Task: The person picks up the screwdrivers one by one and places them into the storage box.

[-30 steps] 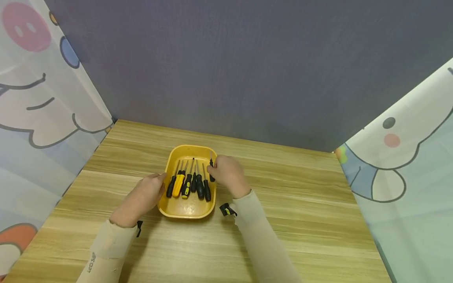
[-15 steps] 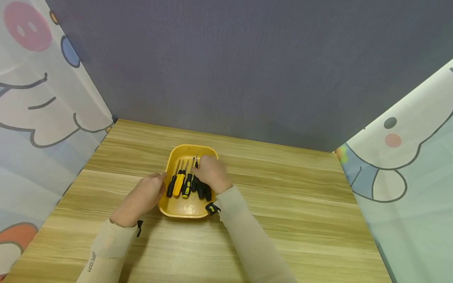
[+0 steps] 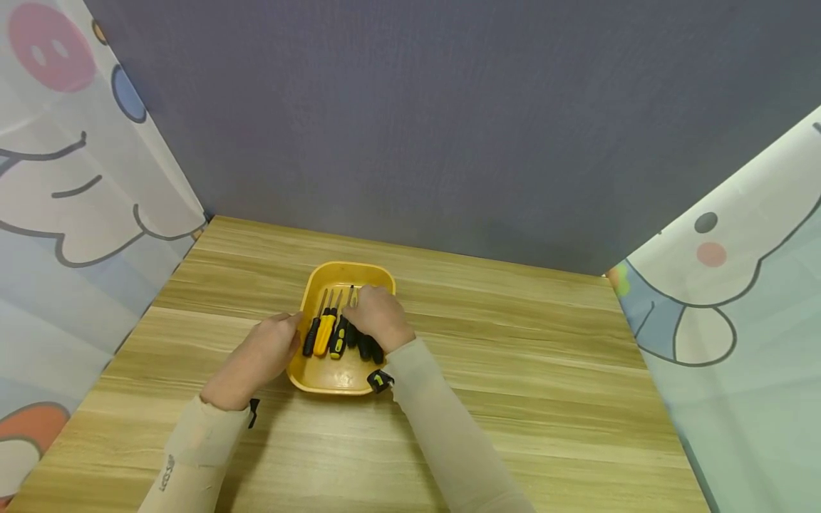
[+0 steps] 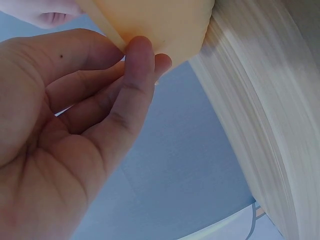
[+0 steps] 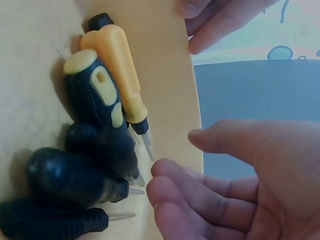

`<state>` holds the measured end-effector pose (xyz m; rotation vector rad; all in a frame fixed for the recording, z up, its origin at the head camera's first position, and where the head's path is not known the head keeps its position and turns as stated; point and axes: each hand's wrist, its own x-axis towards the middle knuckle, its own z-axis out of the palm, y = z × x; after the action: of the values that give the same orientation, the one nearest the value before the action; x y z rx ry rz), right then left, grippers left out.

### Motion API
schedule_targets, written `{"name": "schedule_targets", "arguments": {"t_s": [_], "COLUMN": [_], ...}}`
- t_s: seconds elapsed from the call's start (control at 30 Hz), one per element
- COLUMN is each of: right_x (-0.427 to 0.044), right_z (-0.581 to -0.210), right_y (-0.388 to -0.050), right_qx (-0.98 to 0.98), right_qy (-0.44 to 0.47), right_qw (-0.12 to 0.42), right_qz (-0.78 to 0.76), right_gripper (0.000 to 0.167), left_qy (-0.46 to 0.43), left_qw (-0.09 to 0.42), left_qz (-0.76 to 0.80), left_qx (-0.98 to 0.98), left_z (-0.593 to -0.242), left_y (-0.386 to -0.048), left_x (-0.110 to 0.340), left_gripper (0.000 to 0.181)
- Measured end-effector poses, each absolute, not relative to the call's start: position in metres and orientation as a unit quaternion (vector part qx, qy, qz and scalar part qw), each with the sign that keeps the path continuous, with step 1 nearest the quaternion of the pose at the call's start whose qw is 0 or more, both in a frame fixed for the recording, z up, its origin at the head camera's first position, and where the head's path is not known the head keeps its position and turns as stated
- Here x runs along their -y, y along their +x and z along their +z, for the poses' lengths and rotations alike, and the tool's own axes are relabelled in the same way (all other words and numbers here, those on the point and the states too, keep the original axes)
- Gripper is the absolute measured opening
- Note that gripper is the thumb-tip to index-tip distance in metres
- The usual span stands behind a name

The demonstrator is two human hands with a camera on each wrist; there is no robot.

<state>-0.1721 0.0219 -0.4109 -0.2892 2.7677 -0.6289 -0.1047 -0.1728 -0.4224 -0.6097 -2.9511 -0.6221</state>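
A yellow plastic tray (image 3: 330, 391) on the table holds several screwdrivers lying side by side. My left hand (image 3: 272, 343) pinches the tray's left rim between thumb and fingers, plain in the left wrist view. My right hand (image 3: 380, 315) hovers over the tray's right half, hiding some shafts. In the right wrist view its thumb stands apart from the loosely bent fingers, with nothing between them. Beside it there lie a yellow screwdriver (image 5: 117, 62), a black-and-yellow screwdriver (image 5: 85, 90), a thick black screwdriver (image 5: 70, 177) and a slimmer black screwdriver (image 5: 50, 220).
The wooden table (image 3: 513, 370) extends to both sides of the tray. A grey panel (image 3: 410, 128) rises behind it. Cartoon-printed sheets (image 3: 725, 342) hang at left and right.
My right hand has moved left from the tray's right wall, where it held a small black screwdriver, to above the other screwdrivers, and has let go. The left hand has stayed put.
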Motion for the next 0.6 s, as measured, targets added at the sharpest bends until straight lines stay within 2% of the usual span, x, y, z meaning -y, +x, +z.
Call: {"name": "schedule_targets", "arguments": {"t_s": [0.47,0.6], "right_x": [-0.034,-0.039], "right_z": [-0.396,-0.389], "right_y": [-0.163,-0.159], "right_qx": [-0.943,-0.94], "right_qy": [-0.12,-0.123], "right_qw": [0.115,0.103], "right_qz": [-0.289,-0.302], "right_gripper": [0.059,0.058], "left_qy": [-0.209,-0.197], "left_qw": [0.039,0.033], "left_qz": [-0.199,-0.183], "left_qx": [0.957,0.963], "left_z": [-0.425,-0.421], "left_y": [-0.107,-0.105], "left_x": [0.171,0.17], "left_gripper": [0.036,0.026]}}
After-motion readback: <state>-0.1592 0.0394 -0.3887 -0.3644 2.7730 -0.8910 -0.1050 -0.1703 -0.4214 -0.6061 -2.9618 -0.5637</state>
